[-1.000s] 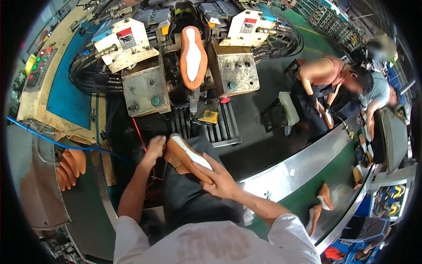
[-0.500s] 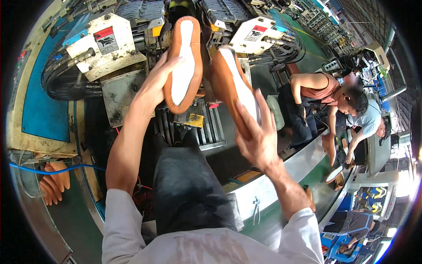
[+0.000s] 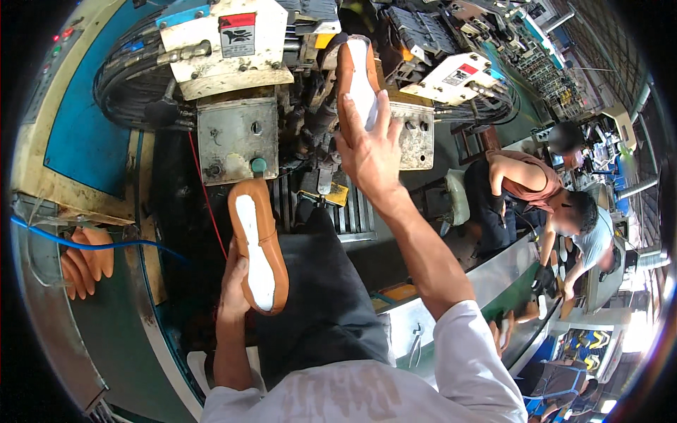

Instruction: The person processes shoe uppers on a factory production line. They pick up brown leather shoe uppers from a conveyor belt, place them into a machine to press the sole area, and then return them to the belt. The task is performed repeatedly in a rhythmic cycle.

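Note:
A brown shoe upper (image 3: 276, 264) with a white insole facing up is held low by my left hand (image 3: 233, 287), its thumb along the near side. A second brown shoe upper (image 3: 345, 74), also sole up, stands toe-away at the middle of the machine (image 3: 240, 134). My right hand (image 3: 371, 156) grips its near end, fingers lying over the white sole and thumb at the left side. Whether that shoe rests on a machine part underneath is hidden.
Black hoses (image 3: 106, 88) and white metal plates flank the machine. Several brown shoes (image 3: 83, 264) lie at the left, near a blue hose (image 3: 63, 242). Pliers (image 3: 416, 344) lie on the bench at right. Co-workers (image 3: 525, 176) handle shoes beyond it.
My left hand has drawn its shoe down and back toward my lap. My right hand has carried the other shoe up and inward to the machine's middle. The view has shifted.

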A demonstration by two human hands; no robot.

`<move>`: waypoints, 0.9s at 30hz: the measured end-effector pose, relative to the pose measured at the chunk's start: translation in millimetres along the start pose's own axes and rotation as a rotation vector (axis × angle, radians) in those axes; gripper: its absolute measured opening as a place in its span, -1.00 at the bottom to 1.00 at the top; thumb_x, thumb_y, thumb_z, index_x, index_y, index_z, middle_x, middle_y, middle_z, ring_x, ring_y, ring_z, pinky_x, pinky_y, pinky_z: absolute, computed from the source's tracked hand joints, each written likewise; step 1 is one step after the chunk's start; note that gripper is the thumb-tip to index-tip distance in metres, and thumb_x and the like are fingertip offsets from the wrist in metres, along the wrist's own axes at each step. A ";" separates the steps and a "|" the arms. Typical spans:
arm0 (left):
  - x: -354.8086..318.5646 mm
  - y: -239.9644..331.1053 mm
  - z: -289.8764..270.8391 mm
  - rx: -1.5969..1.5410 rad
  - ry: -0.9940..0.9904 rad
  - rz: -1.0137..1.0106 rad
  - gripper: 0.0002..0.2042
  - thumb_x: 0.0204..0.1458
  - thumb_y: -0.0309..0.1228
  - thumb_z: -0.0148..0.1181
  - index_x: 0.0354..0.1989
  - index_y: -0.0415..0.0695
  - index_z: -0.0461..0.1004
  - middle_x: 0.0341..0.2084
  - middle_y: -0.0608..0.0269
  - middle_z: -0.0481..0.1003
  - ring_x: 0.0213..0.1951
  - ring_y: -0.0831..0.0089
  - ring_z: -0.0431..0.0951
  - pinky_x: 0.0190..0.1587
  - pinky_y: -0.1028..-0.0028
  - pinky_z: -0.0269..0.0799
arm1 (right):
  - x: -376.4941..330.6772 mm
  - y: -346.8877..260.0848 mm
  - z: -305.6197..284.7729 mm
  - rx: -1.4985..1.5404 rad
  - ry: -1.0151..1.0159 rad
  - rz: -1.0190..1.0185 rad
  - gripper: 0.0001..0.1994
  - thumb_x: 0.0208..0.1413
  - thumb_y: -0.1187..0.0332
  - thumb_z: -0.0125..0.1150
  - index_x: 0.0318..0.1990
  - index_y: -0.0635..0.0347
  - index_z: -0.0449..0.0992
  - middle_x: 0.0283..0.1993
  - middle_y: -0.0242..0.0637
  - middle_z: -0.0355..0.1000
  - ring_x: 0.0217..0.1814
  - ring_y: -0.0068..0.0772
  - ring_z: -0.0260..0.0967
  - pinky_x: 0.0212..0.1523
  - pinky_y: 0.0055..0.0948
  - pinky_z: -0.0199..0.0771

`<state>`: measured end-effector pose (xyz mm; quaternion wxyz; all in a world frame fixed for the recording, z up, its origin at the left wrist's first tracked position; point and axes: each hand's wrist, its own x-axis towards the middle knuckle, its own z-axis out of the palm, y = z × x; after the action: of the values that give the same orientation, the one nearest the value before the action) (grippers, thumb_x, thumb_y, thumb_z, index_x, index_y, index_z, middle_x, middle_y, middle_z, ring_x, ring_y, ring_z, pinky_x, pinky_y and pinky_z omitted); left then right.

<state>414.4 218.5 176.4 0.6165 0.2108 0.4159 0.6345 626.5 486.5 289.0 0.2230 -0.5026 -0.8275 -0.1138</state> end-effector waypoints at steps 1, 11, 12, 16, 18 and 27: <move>-5.4 -5.6 -3.7 0.022 0.019 -0.033 -0.19 0.33 -0.02 0.18 0.65 -0.05 0.01 0.36 0.11 0.39 0.35 0.22 0.47 0.39 0.18 0.44 | -2.1 -8.7 4.2 0.047 -0.036 0.064 -0.21 0.20 0.18 0.46 0.59 -0.33 0.27 0.60 0.39 -0.07 0.29 0.58 0.24 0.15 0.26 0.59; -37.9 -59.5 5.0 0.020 0.008 -0.152 -0.20 0.33 -0.21 0.11 0.68 -0.13 -0.08 0.46 0.04 0.27 0.44 0.18 0.37 0.48 0.16 0.32 | -8.3 13.9 28.1 0.073 0.208 -0.116 -0.25 0.16 0.31 0.41 0.53 0.13 0.32 0.59 0.28 0.08 0.68 0.38 -0.03 0.60 0.24 0.07; -38.3 -60.1 7.7 0.015 0.012 -0.157 -0.19 0.32 -0.20 0.12 0.68 -0.13 -0.08 0.46 0.05 0.28 0.43 0.19 0.38 0.48 0.17 0.32 | -5.5 11.4 26.5 0.081 0.206 -0.123 -0.30 0.19 0.30 0.37 0.50 0.15 0.34 0.58 0.31 0.09 0.67 0.41 -0.02 0.60 0.26 0.06; -27.1 -58.5 22.6 0.003 -0.028 -0.187 -0.16 0.31 -0.19 0.15 0.68 -0.14 -0.12 0.46 0.06 0.26 0.45 0.22 0.35 0.49 0.17 0.30 | 30.3 16.1 37.5 0.015 0.226 -0.126 -0.28 0.17 0.29 0.38 0.51 0.14 0.34 0.56 0.32 0.14 0.64 0.39 0.03 0.61 0.21 0.06; -18.2 -51.3 34.0 -0.008 -0.045 -0.188 -0.14 0.31 -0.19 0.17 0.68 -0.15 -0.14 0.47 0.06 0.24 0.47 0.23 0.30 0.51 0.16 0.25 | 54.5 22.4 46.1 -0.015 0.255 -0.138 -0.30 0.20 0.24 0.34 0.50 0.16 0.35 0.52 0.34 0.20 0.63 0.38 0.06 0.63 0.19 0.03; 24.6 -48.6 37.8 0.087 -0.077 -0.204 -0.03 0.19 -0.07 0.26 0.67 -0.23 -0.12 0.45 0.02 0.26 0.45 0.22 0.33 0.50 0.19 0.23 | 147.3 35.0 77.5 -0.123 0.301 -0.148 -0.39 0.18 0.22 0.29 0.39 0.22 0.47 0.49 0.36 0.26 0.62 0.33 0.12 0.62 0.14 0.05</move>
<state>469.7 247.0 153.4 0.6837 0.2181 0.4385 0.5411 579.5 649.9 291.1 0.3041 -0.4304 -0.8109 -0.2545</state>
